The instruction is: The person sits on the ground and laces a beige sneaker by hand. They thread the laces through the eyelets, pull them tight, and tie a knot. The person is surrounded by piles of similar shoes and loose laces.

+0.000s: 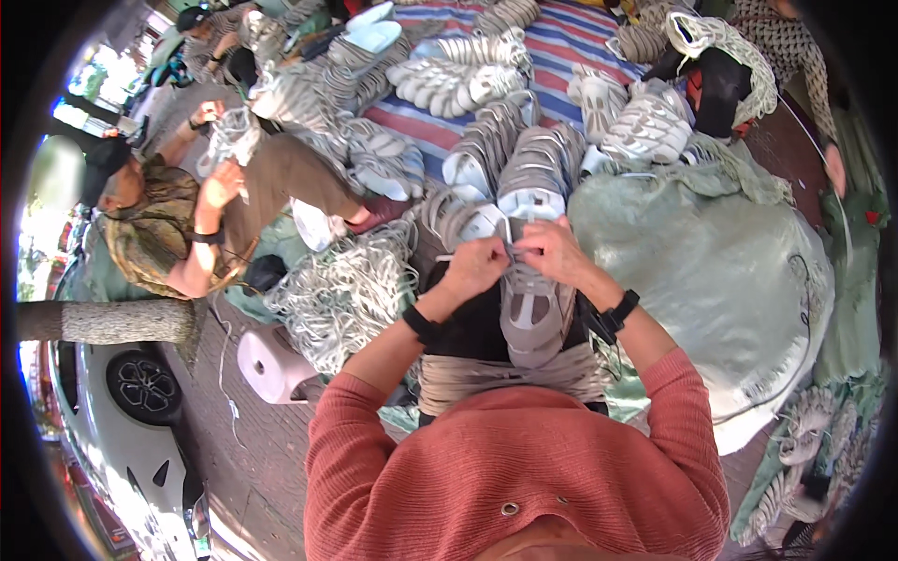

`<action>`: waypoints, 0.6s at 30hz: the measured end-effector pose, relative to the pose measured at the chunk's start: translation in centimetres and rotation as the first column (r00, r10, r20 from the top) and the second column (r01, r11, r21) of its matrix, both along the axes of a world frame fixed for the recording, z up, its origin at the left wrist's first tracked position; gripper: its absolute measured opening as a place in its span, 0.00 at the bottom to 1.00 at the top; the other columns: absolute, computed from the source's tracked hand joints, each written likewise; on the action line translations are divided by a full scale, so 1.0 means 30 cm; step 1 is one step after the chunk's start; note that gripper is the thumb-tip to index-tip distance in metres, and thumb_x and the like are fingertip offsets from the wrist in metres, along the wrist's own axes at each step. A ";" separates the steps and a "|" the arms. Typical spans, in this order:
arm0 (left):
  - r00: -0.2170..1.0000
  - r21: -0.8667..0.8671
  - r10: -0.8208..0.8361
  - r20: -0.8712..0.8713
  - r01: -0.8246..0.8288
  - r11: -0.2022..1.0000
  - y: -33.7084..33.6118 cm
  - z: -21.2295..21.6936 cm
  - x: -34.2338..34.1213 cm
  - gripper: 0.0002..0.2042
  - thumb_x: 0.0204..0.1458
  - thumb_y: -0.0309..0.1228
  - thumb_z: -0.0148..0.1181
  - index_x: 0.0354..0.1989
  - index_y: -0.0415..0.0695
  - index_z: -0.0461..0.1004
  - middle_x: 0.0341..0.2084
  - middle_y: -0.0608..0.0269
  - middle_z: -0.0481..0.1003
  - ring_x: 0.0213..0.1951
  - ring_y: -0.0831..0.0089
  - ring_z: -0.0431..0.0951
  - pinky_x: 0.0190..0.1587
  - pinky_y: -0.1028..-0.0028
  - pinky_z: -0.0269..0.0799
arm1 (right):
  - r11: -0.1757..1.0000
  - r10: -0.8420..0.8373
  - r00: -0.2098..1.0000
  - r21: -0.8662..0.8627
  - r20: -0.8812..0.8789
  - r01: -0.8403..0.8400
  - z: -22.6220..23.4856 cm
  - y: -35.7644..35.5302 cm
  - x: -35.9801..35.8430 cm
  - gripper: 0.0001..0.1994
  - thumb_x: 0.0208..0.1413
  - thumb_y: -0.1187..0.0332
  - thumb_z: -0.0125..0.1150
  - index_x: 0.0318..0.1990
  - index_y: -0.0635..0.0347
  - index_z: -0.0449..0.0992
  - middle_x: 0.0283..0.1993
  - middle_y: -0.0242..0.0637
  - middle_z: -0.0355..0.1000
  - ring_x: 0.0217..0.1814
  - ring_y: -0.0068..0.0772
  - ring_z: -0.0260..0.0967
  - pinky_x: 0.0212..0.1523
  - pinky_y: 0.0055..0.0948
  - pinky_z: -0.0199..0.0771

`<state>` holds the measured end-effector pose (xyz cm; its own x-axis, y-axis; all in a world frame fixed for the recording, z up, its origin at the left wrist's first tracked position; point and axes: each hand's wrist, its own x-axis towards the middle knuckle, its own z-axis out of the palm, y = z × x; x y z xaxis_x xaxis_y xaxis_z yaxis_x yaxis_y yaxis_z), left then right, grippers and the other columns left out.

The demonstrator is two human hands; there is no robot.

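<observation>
A grey and white sneaker (535, 327) rests on my lap, its toe toward me. At its upper end my left hand (475, 266) is closed in a pinch on a white shoelace (509, 230). Fingertips of my right hand (556, 252) are also pinched together on the lace, just right of the other hand and above the shoe's tongue. A band of pale laces (449, 380) lies across my lap, below the toe. Close beyond my hands stand rows of similar sneakers (541, 168). My fingers hide part of the lacing.
A heap of loose white laces (341, 290) lies to my left, beside a pinkish-white roll (267, 365). A big pale sack (702, 262) bulges on the right. Co-workers sit at the left (159, 206) and far right (795, 56). Striped sheeting (561, 47) carries more shoes; a parked car (131, 439) stands left.
</observation>
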<state>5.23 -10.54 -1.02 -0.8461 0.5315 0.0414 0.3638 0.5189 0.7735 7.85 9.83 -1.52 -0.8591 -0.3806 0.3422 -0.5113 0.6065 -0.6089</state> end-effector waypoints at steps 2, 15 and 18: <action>1.000 -0.091 0.019 -0.016 -0.020 0.996 -0.016 0.028 0.002 0.07 0.46 0.28 0.63 0.27 0.37 0.74 0.20 0.53 0.74 0.22 0.69 0.74 0.29 0.68 0.70 | 1.000 -0.017 0.997 0.019 0.069 0.016 0.000 -0.002 0.003 0.08 0.41 0.69 0.62 0.33 0.50 0.81 0.27 0.27 0.65 0.39 0.29 0.66 0.43 0.36 0.50; 0.831 -0.287 -0.358 -0.427 0.250 0.924 -0.054 0.090 0.060 0.17 0.38 0.35 0.70 0.35 0.45 0.70 0.40 0.60 0.68 0.46 0.57 0.68 0.45 0.62 0.65 | 0.586 0.396 0.677 -0.738 0.621 0.334 0.090 0.150 -0.047 0.07 0.51 0.72 0.61 0.36 0.65 0.77 0.31 0.30 0.76 0.27 0.18 0.65 0.33 0.14 0.61; 0.860 -0.179 -0.348 -0.374 0.301 0.937 -0.075 0.062 0.002 0.09 0.43 0.28 0.66 0.30 0.42 0.71 0.38 0.60 0.69 0.43 0.58 0.69 0.45 0.63 0.65 | 0.176 0.492 0.707 -0.854 0.507 0.490 0.136 0.253 -0.065 0.07 0.53 0.72 0.57 0.37 0.68 0.76 0.34 0.41 0.75 0.25 0.17 0.60 0.27 0.17 0.59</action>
